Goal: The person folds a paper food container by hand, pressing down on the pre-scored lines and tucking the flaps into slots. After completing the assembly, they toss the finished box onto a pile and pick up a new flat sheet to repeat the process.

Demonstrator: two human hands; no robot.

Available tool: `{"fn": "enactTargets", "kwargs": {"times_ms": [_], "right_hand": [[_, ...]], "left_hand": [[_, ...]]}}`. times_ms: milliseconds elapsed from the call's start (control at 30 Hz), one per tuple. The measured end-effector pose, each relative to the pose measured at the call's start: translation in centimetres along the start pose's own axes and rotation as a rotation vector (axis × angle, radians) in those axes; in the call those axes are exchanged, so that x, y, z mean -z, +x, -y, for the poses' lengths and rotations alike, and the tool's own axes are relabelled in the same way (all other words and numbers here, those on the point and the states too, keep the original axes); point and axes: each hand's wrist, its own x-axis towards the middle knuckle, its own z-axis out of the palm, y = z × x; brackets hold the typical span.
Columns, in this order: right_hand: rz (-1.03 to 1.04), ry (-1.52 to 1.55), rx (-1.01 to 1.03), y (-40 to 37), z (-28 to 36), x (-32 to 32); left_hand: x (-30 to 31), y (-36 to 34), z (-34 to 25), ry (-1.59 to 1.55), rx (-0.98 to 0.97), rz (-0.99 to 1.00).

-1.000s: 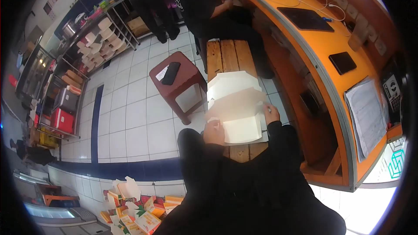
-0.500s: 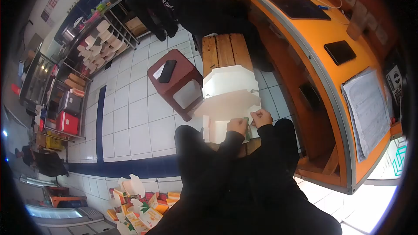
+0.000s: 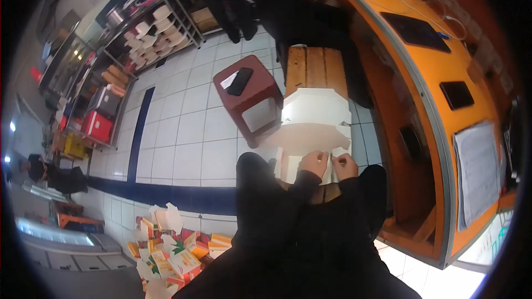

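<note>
A white cardboard box (image 3: 316,108) stands unfolded on the wooden bench (image 3: 316,66) between my knees, its large lid panel spread away from me. My left hand (image 3: 314,164) is closed on the inner side of the box's right side wall. Just right of it, my right hand (image 3: 345,166) pinches the same side from outside, fingers bent together. The two hands are close, with the thin edge of the cardboard between them. My fingers hide the exact fold they grip.
A maroon stool (image 3: 246,91) bears a black phone (image 3: 240,81). To the right runs an orange counter (image 3: 426,77) with a tablet (image 3: 415,31), another phone (image 3: 457,95) and papers (image 3: 477,171). Folded cartons (image 3: 172,254) lie in a pile at lower left. A person in black (image 3: 299,11) sits beyond the bench.
My view has shifted, so the scene sits further right. My hands stay at the box's right side, and the green-tinted strip seen between them before is now mostly hidden.
</note>
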Motion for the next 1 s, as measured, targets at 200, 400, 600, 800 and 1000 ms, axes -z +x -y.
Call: {"fn": "enactTargets", "kwargs": {"times_ms": [200,400,600,800,1000], "right_hand": [[-0.010,0.394,-0.306,0.8,-6.0,0.9],[0.068,0.546,-0.400,2.2,-8.1,1.4],[0.183,0.498,-0.504,4.5,-9.1,2.2],[0.278,0.454,-0.460,3.7,-5.7,1.0],[0.230,0.263,-0.326,4.1,-5.4,-0.9]], "left_hand": [[8.1,-0.7,4.2,0.564,0.047,-0.333],[14.9,0.6,8.9,0.243,0.129,-0.349],[41.0,-9.8,20.4,0.292,0.551,-1.189],[61.1,-43.4,27.2,-0.039,0.741,-2.072],[38.0,-42.1,42.7,0.368,1.403,-0.992]]}}
